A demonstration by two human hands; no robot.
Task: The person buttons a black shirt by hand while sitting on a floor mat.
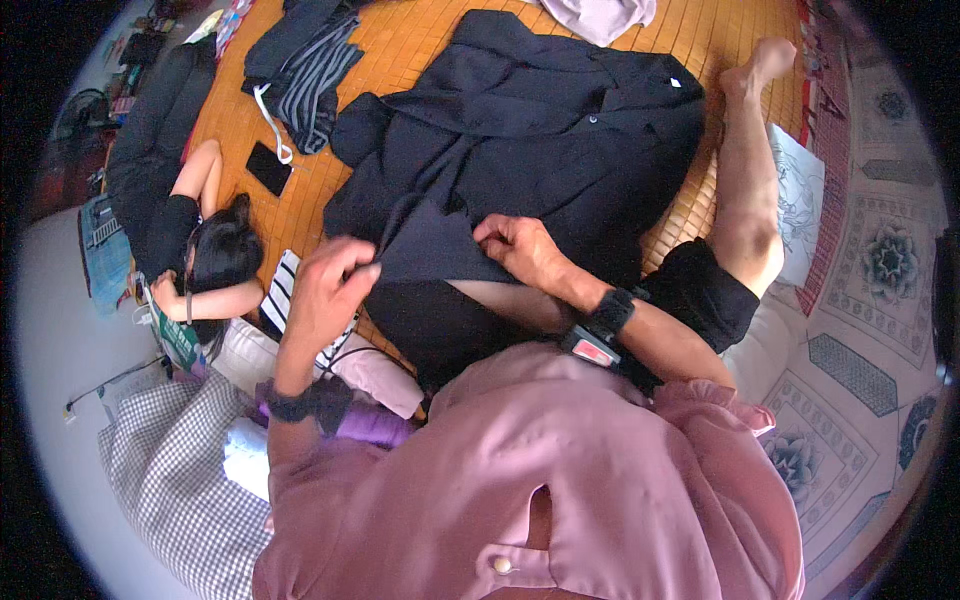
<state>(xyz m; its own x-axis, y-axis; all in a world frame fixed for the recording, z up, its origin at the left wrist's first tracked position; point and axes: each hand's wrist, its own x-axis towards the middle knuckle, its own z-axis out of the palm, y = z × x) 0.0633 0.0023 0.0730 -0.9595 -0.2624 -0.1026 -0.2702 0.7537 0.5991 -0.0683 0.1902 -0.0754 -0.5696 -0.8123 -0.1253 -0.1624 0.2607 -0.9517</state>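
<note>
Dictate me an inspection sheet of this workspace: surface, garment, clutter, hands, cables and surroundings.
Surface: tan woven mat, mostly flat where visible.
Job's things: dark garment, spread out with creases, a pale button showing.
Clutter: striped dark clothing, black flat device, pink cloth at the far edge.
Hands: left hand at the garment's near left edge, grip unclear; right hand with fingertips at the cloth, grip unclear.
Cables: white cord beside the device, kind unclear.
Surroundings: another person at left, grey patterned tiles at right.
</note>
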